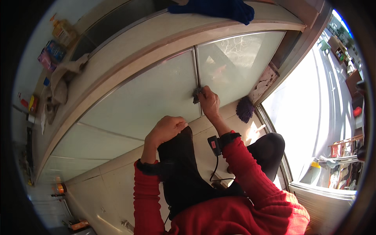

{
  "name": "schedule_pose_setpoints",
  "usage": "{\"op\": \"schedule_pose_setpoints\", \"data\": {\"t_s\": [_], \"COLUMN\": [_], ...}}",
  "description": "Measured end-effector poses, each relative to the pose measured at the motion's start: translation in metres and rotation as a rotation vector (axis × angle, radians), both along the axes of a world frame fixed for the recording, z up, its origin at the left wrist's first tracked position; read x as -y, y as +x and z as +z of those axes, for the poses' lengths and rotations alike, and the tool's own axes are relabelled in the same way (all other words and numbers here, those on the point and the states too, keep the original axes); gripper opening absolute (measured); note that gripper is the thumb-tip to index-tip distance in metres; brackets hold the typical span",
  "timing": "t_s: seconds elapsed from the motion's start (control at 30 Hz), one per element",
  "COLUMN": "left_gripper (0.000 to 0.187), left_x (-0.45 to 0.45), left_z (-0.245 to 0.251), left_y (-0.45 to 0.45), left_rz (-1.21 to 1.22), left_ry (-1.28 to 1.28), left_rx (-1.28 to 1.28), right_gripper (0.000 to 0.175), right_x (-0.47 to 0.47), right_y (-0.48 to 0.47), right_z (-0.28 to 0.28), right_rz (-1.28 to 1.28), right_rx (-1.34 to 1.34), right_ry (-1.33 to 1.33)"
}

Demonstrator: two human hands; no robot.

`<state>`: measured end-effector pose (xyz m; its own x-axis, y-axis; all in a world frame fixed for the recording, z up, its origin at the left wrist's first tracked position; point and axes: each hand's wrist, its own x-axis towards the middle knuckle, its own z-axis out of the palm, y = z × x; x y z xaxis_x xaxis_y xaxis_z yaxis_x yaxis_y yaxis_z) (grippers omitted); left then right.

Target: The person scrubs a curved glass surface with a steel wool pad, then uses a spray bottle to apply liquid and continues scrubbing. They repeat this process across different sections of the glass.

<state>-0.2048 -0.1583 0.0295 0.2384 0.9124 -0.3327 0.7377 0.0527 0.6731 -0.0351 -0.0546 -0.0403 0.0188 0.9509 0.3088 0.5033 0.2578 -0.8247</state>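
My right hand (210,102) pinches a dark steel wool scrubber (196,95) against the metal edge strip (197,70) between two cabinet panels. On its left is a pale frosted glass door (147,85); on its right, a glossy glass door (232,64) with an etched line pattern catches reflections. My left hand (168,129) rests on my bent knee in dark trousers, fingers curled in, with nothing visible in it. The inside of that palm is hidden.
Above the doors runs a countertop edge (164,38), with a dark blue cloth (217,10) hanging over it. A crumpled beige cloth (60,82) and a pump bottle (63,32) are at left. A purple mop head (245,110) lies by the sunlit doorway. A cabled device (214,145) is strapped to my right wrist.
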Motion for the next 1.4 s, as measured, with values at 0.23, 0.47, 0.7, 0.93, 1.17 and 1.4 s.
{"op": "schedule_pose_setpoints", "data": {"t_s": [0.23, 0.47, 0.7, 0.93, 1.17, 1.4], "left_gripper": [0.027, 0.029, 0.026, 0.022, 0.023, 0.045], "left_x": [0.096, 0.117, 0.129, 0.133, 0.091, 0.029], "left_z": [-0.018, -0.069, -0.112, -0.120, -0.060, 0.040], "left_y": [-0.053, -0.048, -0.032, -0.033, -0.010, 0.015], "left_rz": [0.451, 0.429, 0.293, 0.377, 0.275, 0.306], "left_ry": [0.110, -0.018, -0.169, -0.145, 0.371, 0.456], "left_rx": [0.438, 0.418, 0.364, 0.424, 0.355, 1.000], "right_gripper": [0.020, 0.019, 0.022, 0.021, 0.019, 0.021], "right_x": [-0.033, -0.035, -0.033, -0.029, -0.002, 0.033], "right_y": [0.002, 0.009, 0.032, 0.011, -0.025, 0.000], "right_z": [0.080, 0.079, 0.101, 0.149, 0.143, 0.124], "right_rz": [0.063, 0.024, -0.005, -0.079, -0.002, 0.836], "right_rx": [-0.188, 0.117, 0.080, 0.018, 0.224, -1.037], "right_ry": [0.490, 0.388, 0.086, 0.744, 0.979, -0.202]}}
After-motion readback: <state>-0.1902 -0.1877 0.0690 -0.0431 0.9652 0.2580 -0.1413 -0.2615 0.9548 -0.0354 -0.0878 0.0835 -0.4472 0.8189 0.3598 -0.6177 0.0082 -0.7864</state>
